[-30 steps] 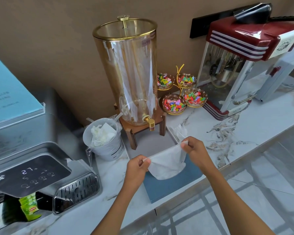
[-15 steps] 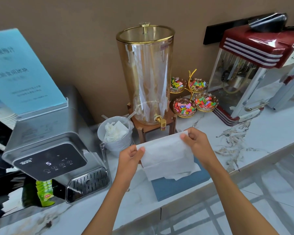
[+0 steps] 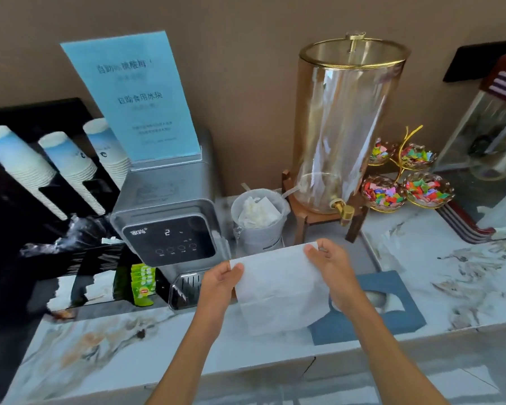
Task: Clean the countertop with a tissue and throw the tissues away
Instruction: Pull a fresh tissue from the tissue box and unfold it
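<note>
Head view: the tissue [image 3: 278, 287] hangs stretched between both hands, its long edge running left to right above the counter [image 3: 158, 340]. The left hand [image 3: 219, 285] and right hand [image 3: 330, 267] each pinch an upper corner (the small bin [image 3: 259, 244] stands just behind, slightly nearer the left grip).

This is a self-service drinks corner, as in a hotel lounge: stacked white-and-blue paper cups [image 3: 67, 171] at left, a grey ice machine [image 3: 170, 217] with a blue printed sign [image 3: 138, 95], a gold-rimmed glass drink dispenser [image 3: 342, 124] at centre right.
</note>
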